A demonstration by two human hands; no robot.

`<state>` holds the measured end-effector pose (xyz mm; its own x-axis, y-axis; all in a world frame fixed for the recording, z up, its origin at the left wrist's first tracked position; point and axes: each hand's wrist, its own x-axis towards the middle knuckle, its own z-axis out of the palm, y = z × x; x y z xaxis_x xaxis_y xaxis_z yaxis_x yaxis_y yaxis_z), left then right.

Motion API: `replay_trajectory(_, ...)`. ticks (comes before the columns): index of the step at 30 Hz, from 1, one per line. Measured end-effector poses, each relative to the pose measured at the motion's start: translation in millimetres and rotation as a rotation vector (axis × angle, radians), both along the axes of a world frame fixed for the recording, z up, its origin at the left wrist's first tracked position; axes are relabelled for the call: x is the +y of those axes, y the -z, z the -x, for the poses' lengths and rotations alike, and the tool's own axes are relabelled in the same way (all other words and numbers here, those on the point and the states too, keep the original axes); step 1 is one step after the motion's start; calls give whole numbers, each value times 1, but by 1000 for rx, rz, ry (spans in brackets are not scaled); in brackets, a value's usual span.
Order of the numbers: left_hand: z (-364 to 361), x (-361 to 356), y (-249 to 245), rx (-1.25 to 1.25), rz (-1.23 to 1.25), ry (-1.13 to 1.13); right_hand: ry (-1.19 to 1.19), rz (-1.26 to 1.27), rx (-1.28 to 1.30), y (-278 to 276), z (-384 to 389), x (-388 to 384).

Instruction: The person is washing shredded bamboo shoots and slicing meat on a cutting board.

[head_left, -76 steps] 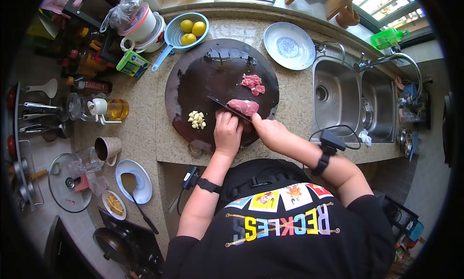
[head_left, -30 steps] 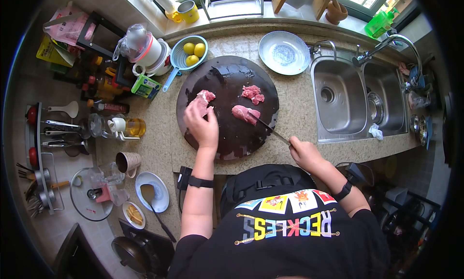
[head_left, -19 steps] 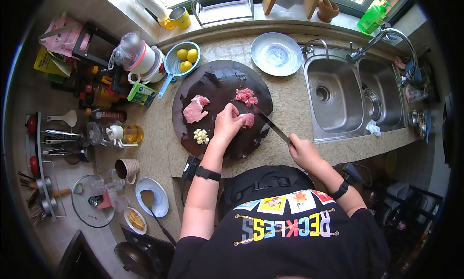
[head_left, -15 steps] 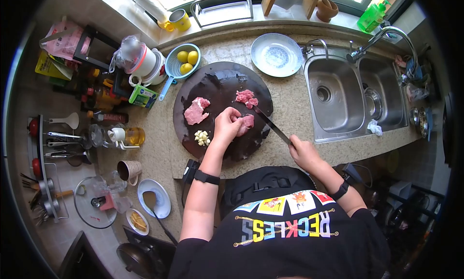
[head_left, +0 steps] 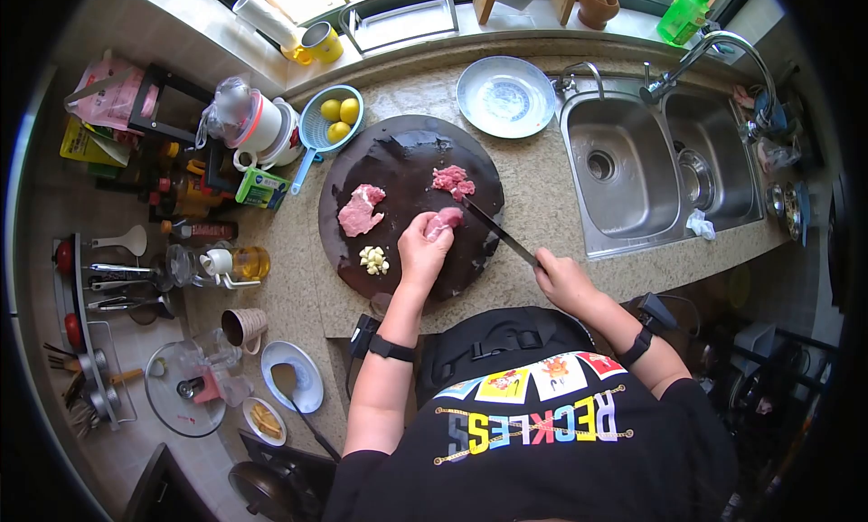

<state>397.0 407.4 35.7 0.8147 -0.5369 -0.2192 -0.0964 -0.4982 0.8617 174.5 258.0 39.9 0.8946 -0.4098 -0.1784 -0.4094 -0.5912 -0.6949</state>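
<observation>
My left hand (head_left: 422, 254) is closed around a piece of raw meat (head_left: 444, 222) over the dark round cutting board (head_left: 407, 142). In my right hand (head_left: 564, 279) is the handle of a kitchen knife (head_left: 498, 229), its blade pointing up and left across the board. Close to the blade tip lies a small heap of cut meat (head_left: 452, 182). A larger slab of raw meat (head_left: 362, 211) rests on the left of the board. Below that slab sits a small pile of garlic cloves (head_left: 373, 261).
Behind the board stand a blue-rimmed plate (head_left: 505, 98) and a blue strainer (head_left: 316, 124) with yellow fruits. A double sink (head_left: 624, 244) is to the right. On the left are an oil bottle (head_left: 250, 263), a mug (head_left: 242, 327) and a bowl (head_left: 311, 397) holding a spatula (head_left: 285, 379).
My left hand has turned and lifted the piece of meat slightly, so more of it shows above the fingers. The knife remains in my right hand, and the camera view has shifted a little.
</observation>
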Motion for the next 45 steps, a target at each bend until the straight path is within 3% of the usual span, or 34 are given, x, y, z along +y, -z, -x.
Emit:
replay_trajectory(2,-3,-2,8,87,69,-52,7,-2,0,1,0,0)
replay_trajectory(4,-5,-5,14,-136,348,-119,10,-10,-5,2,0,0)
replay_trajectory(5,-4,-3,17,-135,345,-117,7,-16,-11,2,0,1)
replay_trajectory(7,0,5,13,-375,-104,25,-4,-14,5,2,-1,1)
replay_trajectory(12,15,22,10,-473,-157,37,-2,-38,31,3,-1,3)
replay_trajectory(14,17,21,-11,-152,-333,110,-1,-32,-1,6,-2,2)
replay_trajectory(17,20,18,-29,-223,-436,99,-7,-34,17,4,-4,3)
replay_trajectory(18,16,23,-12,-466,-318,101,-5,-35,19,2,-4,3)
replay_trajectory(19,14,20,-8,-464,-318,102,-7,-37,15,1,-5,3)
replay_trajectory(21,4,8,-1,-867,36,174,-13,-39,12,-1,-7,4)
replay_trajectory(25,-2,-6,24,-765,150,272,-37,-11,28,-1,-12,4)
replay_trajectory(33,-7,-2,24,-638,186,180,-41,-10,21,-5,-26,3)
replay_trajectory(37,-15,-5,26,-710,142,266,-48,6,-1,-6,-35,3)
replay_trajectory(39,-10,-2,21,-727,-26,239,-47,7,1,-10,-38,3)
replay_trajectory(43,-7,-4,18,-723,-2,174,-78,25,76,-16,-42,3)
replay_trajectory(45,-7,-5,14,-834,36,124,-78,15,94,-19,-44,5)
